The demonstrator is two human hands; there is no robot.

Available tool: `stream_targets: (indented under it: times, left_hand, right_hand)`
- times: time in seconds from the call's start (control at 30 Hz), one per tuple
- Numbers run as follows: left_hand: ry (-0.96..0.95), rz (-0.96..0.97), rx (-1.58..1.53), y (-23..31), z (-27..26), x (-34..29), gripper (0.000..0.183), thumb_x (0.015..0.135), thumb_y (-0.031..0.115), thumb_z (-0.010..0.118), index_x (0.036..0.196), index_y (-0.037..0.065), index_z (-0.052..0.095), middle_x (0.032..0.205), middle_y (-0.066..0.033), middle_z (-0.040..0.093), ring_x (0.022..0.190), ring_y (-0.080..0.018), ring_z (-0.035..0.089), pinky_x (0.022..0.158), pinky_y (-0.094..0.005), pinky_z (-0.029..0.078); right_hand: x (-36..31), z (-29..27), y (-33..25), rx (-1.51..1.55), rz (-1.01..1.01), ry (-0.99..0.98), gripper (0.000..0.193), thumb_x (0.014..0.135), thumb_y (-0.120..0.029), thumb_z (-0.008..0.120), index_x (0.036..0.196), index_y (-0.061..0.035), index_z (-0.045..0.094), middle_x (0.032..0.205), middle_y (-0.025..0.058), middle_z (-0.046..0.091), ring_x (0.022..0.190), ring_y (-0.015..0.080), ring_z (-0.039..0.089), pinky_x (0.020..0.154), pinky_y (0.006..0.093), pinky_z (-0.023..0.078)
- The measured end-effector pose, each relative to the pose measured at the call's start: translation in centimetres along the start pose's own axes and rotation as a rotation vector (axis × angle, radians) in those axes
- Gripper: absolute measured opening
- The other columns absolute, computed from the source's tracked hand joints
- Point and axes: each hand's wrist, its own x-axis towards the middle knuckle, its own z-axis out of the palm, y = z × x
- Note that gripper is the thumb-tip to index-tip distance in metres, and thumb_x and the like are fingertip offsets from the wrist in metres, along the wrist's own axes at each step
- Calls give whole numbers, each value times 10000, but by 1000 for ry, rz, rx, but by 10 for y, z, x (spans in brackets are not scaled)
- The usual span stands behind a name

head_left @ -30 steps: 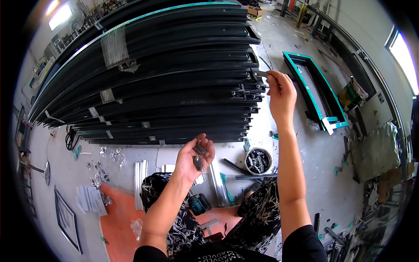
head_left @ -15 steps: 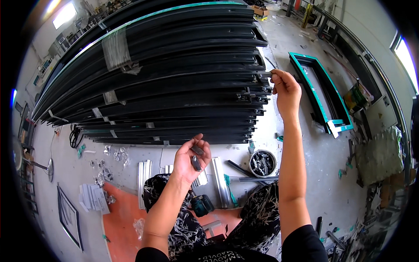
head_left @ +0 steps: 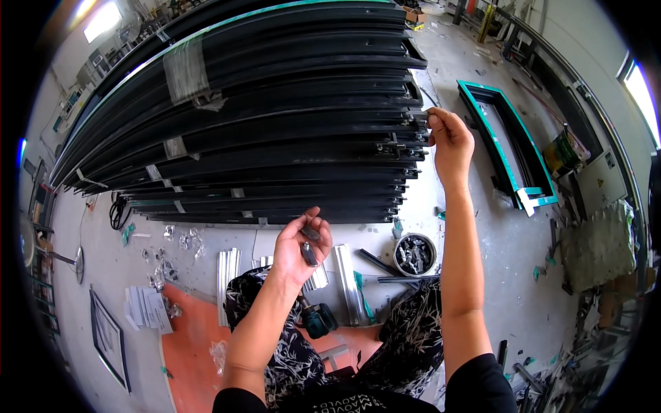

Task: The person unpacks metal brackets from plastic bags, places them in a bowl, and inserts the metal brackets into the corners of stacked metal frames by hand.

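A tall stack of long black metal profiles point(head_left: 275, 120) fills the upper middle, with small metal fittings point(head_left: 406, 151) showing at its right ends. At those ends, the fingers of my right hand point(head_left: 453, 148) are pinched together; what lies between the fingertips is too small to make out. In front of the stack's lower edge, my left hand point(head_left: 292, 251) is palm up with curled fingers. It holds small dark metal pieces point(head_left: 309, 254), one in the palm and another by the fingers. A round tub point(head_left: 432, 267) of similar dark pieces stands on the floor, right of my left hand.
Below my left hand, a dark green power drill point(head_left: 318, 320) stands between my knees. Bundles of silvery bars point(head_left: 349, 289) lie beside my legs. A green-edged black frame point(head_left: 506, 148) lies on the right, and papers point(head_left: 146, 311) and plastic scraps lie left.
My right fingertips are now closer against the profile ends; the flat dark piece that stuck out from them earlier shows less. My left hand has barely moved.
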Motion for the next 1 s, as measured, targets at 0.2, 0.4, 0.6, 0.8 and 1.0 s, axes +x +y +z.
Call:
stream_targets:
  times: [0.2, 0.4, 0.6, 0.8, 1.0]
  left_hand:
    - [-34, -1, 44, -6, -2, 2, 274, 1012, 185, 450, 1142, -7, 595, 909, -98, 622, 924, -229, 617, 757, -319, 584]
    - [-152, -47, 198, -11, 16, -11, 413, 998, 372, 490, 1292, 86, 534, 1255, -147, 559, 1153, -298, 575, 782, -312, 585]
    - [-144, -35, 414, -3, 21, -20, 446, 989, 484, 473, 1172, 97, 597, 931, -50, 573, 659, -104, 447, 431, -175, 294]
    - [-62, -117, 669, -7, 22, -24, 469, 959, 599, 458, 816, 159, 535, 620, 19, 431, 504, -72, 298, 412, -207, 200]
    - [-158, -148, 791, -12, 27, -28, 470, 972, 588, 440, 850, 149, 555, 639, 23, 458, 508, -65, 308, 411, -201, 203]
  right_hand:
    - [-3, 8, -10, 59, -36, -89, 153, 914, -83, 657, 1034, 6, 690, 797, 32, 591, 672, 93, 555, 569, 228, 456]
    - [-19, 6, -71, -521, -323, 116, 170, 866, -130, 694, 1014, -50, 669, 828, 82, 613, 664, 202, 580, 599, 332, 459]
    - [-80, 27, -130, -235, -54, -712, 142, 778, -138, 728, 888, -63, 680, 760, 92, 615, 728, 271, 622, 641, 354, 507]
    - [-112, 37, -109, -410, -461, -791, 290, 673, -78, 690, 952, -18, 636, 923, 94, 633, 888, 290, 602, 752, 360, 518]
    - [-112, 32, -107, -438, -338, -777, 353, 658, -19, 693, 1001, -12, 614, 881, 101, 635, 830, 306, 613, 731, 381, 522]
